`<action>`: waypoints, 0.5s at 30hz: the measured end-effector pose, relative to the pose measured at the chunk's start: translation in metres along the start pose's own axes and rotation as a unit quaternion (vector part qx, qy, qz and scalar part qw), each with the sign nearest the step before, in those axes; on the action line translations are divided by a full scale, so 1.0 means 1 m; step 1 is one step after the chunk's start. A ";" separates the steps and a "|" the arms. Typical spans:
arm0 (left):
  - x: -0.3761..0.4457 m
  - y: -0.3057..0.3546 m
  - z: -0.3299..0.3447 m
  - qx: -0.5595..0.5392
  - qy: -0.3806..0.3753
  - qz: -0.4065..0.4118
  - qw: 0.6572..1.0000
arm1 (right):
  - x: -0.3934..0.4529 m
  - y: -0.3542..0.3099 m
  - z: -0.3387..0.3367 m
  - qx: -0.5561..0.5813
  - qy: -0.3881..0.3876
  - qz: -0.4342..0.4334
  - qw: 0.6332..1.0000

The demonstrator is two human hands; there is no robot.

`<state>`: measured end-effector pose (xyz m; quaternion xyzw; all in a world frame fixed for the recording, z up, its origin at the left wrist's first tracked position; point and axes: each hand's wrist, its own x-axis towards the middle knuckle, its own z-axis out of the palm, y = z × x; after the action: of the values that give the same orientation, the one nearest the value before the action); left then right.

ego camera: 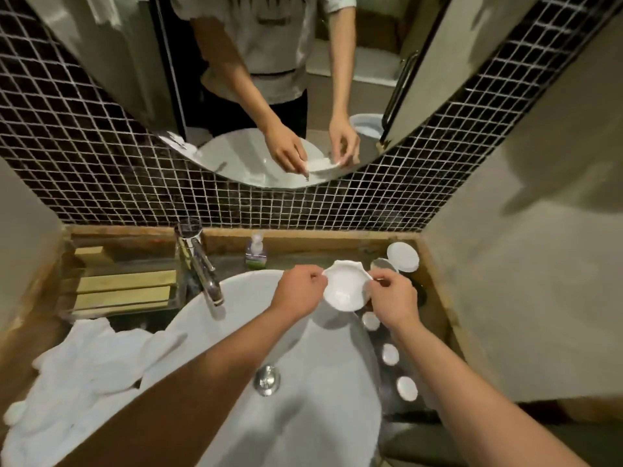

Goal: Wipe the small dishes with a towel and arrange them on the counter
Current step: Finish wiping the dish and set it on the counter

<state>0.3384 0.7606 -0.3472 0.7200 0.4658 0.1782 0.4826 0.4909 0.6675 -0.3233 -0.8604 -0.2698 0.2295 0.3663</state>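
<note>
Both hands, left hand and right hand, pinch opposite rims of the small white scalloped ceramic dish, probably steadying it over the white basin before benching it.

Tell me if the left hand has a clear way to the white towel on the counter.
Probably yes. The towel lies heaped left of the sink, with nothing between it and the left hand. But that hand, with the right hand, is pinching the white dish, so it must let go first.
</note>
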 end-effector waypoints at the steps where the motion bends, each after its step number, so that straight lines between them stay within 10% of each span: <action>1: 0.007 0.003 0.005 0.010 -0.004 0.001 1.000 | 0.009 0.003 0.001 -0.001 -0.002 0.003 1.000; 15: 0.100 -0.019 0.041 0.177 -0.027 -0.095 0.979 | 0.115 0.030 0.053 -0.065 -0.082 0.000 0.995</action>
<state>0.4081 0.8246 -0.4022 0.7511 0.5430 0.0267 0.3746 0.5548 0.7496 -0.4017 -0.8607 -0.3131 0.2809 0.2868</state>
